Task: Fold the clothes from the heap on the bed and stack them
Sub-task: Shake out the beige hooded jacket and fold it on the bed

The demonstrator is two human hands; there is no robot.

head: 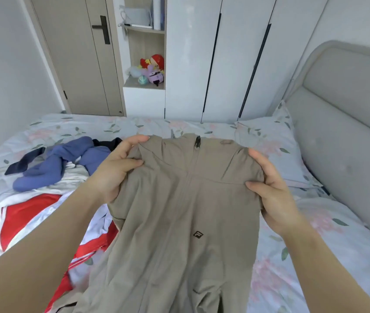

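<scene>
1. The left hand (114, 170) gripped the left shoulder of a beige zip-up jacket (179, 211), with the thumb pressed across the front of the cloth and the fingers curled round behind it.
2. The right hand (272, 193) gripped the opposite shoulder in the same way, thumb on the front and fingers wrapped round the edge.
3. The jacket was held up by its shoulders between the two hands, above the bed (315, 245), with its front facing the camera and its body hanging down towards the bottom of the view.
4. Its zip was closed up to the collar, where the dark zip pull (197, 141) showed, and a small dark logo (198, 234) sat on the chest.
5. To the left of the jacket, the heap lay on the floral sheet: a blue garment (62, 168) at the far side, a dark garment (24, 162) just beside it, and a red and white garment (28, 213) nearer, partly under the left forearm.
6. A floral pillow (267, 143) lay at the right end of the bed against a grey padded headboard (342, 123).
7. Beyond the bed stood a white wardrobe (224, 53), a beige door (77, 53), and between them an open shelf holding plush toys (152, 68).
</scene>
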